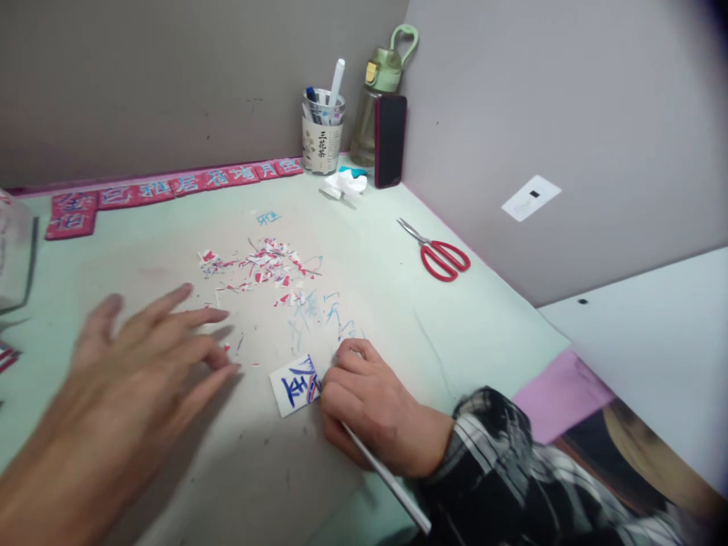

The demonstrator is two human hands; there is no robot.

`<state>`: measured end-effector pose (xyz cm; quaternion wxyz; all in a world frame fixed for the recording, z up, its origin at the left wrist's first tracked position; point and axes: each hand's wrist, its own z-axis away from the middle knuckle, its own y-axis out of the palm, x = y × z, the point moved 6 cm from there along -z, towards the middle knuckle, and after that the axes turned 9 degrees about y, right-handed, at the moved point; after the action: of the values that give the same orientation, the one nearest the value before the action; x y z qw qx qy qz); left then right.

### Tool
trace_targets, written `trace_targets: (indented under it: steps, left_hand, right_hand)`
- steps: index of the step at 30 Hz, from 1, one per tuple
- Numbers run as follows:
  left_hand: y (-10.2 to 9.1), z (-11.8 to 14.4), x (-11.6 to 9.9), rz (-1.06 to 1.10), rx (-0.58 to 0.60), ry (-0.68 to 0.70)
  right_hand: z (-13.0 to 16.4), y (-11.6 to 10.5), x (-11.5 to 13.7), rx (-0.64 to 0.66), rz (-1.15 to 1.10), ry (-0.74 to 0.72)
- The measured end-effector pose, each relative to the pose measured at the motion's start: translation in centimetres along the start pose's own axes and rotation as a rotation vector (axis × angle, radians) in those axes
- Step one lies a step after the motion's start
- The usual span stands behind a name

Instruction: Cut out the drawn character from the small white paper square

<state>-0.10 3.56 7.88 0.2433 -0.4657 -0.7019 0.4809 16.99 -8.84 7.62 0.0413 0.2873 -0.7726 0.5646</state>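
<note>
Nearest me, my left hand hovers flat over the tabletop, fingers spread and holding nothing, just left of the small white card with its blue character. My right hand is closed around a thin white tool, the tip pressed at the card's right edge. To cut cleanly, I judge I should lay my left fingers on the card to pin it, keep them clear of the tip, and draw short, light strokes. Red, white and blue paper scraps lie beyond the card; red scissors rest well apart to the right.
</note>
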Motion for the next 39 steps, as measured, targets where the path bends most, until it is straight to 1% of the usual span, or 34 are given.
trace_targets:
  steps: [1,2,3,4,6,8,10,11,14,17,18,20,26,30,32,39]
  left_hand:
    - [0.0,0.5,1.0,-0.021,0.021,-0.039]
    - [-0.2,0.8,1.3,-0.045,-0.01,-0.026]
    - [-0.1,1.0,1.0,-0.051,-0.001,0.015]
    - [0.6,1.3,0.5,-0.025,0.062,0.026]
    - [1.7,1.6,-1.3,0.103,0.114,-0.002]
    - [2.8,1.8,-3.5,0.177,0.14,-0.02]
    - [3.4,2.0,-4.8,0.199,0.134,-0.057]
    - [3.6,2.0,-5.2,0.209,0.135,-0.065]
    - [3.9,2.2,-5.0,0.267,0.135,-0.062]
    - [4.0,2.2,-4.3,0.328,0.15,-0.052]
    - [4.1,2.1,-4.2,0.339,0.157,-0.052]
    - [4.1,2.1,-4.0,0.35,0.171,-0.049]
    - [4.4,1.9,-4.4,0.346,0.183,-0.038]
    - [4.2,2.0,-4.6,0.253,0.118,-0.06]
    - [4.0,2.1,-4.6,0.211,0.099,-0.045]
    - [4.0,2.5,-3.9,0.228,0.173,-0.011]
  right_hand:
    - [0.0,-0.1,-0.1,-0.012,-0.013,0.017]
    - [-0.1,-0.1,-0.2,-0.024,-0.029,0.04]
    - [-0.1,-0.2,-0.4,-0.031,-0.049,0.066]
    - [-0.1,-0.2,-0.5,-0.034,-0.072,0.092]
    - [-0.2,-0.2,-0.7,-0.043,-0.13,0.135]
    - [-0.2,-0.3,-0.9,-0.06,-0.202,0.165]
    - [-0.3,-0.4,-1.2,-0.057,-0.278,0.208]
    - [-0.3,-0.5,-1.4,-0.043,-0.32,0.245]
    - [-0.2,-0.4,-2.6,0.044,-0.523,0.418]
    - [0.1,-0.1,-3.9,0.112,-0.835,0.605]
    - [0.2,-0.1,-4.1,0.116,-0.916,0.643]
    - [0.1,-0.1,-4.4,0.111,-0.991,0.672]
    - [-0.8,0.2,-4.1,0.11,-0.976,0.646]
    - [-0.7,0.0,-4.6,0.022,-0.956,0.705]
    - [-0.5,-0.2,-4.8,-0.015,-0.932,0.72]
    - [-0.1,-0.2,-4.6,-0.042,-0.881,0.695]
